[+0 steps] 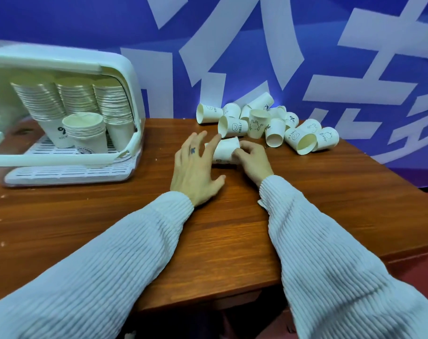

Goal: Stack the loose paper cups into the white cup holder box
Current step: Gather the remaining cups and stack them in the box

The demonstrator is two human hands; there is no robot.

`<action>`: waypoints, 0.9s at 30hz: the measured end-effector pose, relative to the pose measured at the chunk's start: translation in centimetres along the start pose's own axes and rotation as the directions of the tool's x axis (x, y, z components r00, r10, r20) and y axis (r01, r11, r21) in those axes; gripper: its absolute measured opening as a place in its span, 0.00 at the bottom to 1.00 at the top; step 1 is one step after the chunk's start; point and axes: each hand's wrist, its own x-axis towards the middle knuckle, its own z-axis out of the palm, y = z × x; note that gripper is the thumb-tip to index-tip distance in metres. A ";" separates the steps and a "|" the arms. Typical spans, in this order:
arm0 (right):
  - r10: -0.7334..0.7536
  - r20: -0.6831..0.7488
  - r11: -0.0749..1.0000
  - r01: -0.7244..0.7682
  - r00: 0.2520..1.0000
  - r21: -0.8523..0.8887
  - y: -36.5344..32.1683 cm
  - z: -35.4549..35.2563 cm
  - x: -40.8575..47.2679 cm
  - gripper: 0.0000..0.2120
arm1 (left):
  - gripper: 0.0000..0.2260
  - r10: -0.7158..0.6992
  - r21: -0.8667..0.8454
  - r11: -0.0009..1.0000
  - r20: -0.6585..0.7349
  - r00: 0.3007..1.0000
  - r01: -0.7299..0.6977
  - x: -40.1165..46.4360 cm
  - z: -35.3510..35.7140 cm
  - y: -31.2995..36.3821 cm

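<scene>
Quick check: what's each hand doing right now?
Left hand: open, fingers spread beside the paper cup.
Right hand: fingers curled round that cup, gripping it.

You have a brown wooden desk (pixel 220 241) in front of you. Toward its far left corner stands the white cup holder box (pixel 68 113), resting on its slatted tray. Along the far edge, right of centre, loose paper cups (pixel 269 123) lie heaped, most on their sides, one upright.

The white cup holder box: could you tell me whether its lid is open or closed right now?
Open. The white cup holder box has its cover raised, leaving the cup stacks inside exposed.
</scene>
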 end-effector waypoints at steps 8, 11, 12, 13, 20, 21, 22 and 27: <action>-0.111 -0.083 0.994 0.110 0.990 -0.023 -1.3 2.1 -0.9 0.12 | 0.35 -0.135 -0.025 0.991 -0.054 0.989 0.134 0.4 0.2 -0.7; -0.198 -0.165 0.895 0.109 0.966 -0.433 -0.3 2.3 1.9 0.16 | 0.36 -0.261 -0.184 0.954 -0.105 0.960 0.239 0.8 0.1 -1.0; -0.188 -0.139 0.846 0.088 0.972 -0.527 -0.1 2.6 2.7 0.19 | 0.36 -0.279 -0.214 0.944 -0.112 0.954 0.250 0.8 0.1 -1.1; -0.166 -0.116 0.801 0.065 0.979 -0.595 0.2 3.1 3.5 0.22 | 0.36 -0.286 -0.235 0.938 -0.121 0.950 0.253 0.9 0.1 -1.2; 0.062 -0.103 0.685 -0.117 0.993 -0.719 1.4 4.3 6.8 0.36 | 0.35 -0.323 -0.309 0.908 -0.091 0.942 0.281 1.4 0.6 -1.7; 0.033 -0.137 0.695 -0.121 0.990 -0.709 1.3 4.3 6.8 0.35 | 0.35 -0.333 -0.322 0.901 -0.085 0.939 0.290 1.4 0.5 -1.7; -0.010 -0.176 0.711 -0.117 0.984 -0.693 1.3 4.2 6.6 0.33 | 0.35 -0.340 -0.334 0.895 -0.083 0.937 0.295 1.4 0.4 -1.7; -0.141 -0.262 0.851 -0.019 0.955 -0.526 -0.1 3.1 3.8 0.20 | 0.40 -0.396 -0.422 0.843 -0.069 0.916 0.333 1.0 -0.7 -1.0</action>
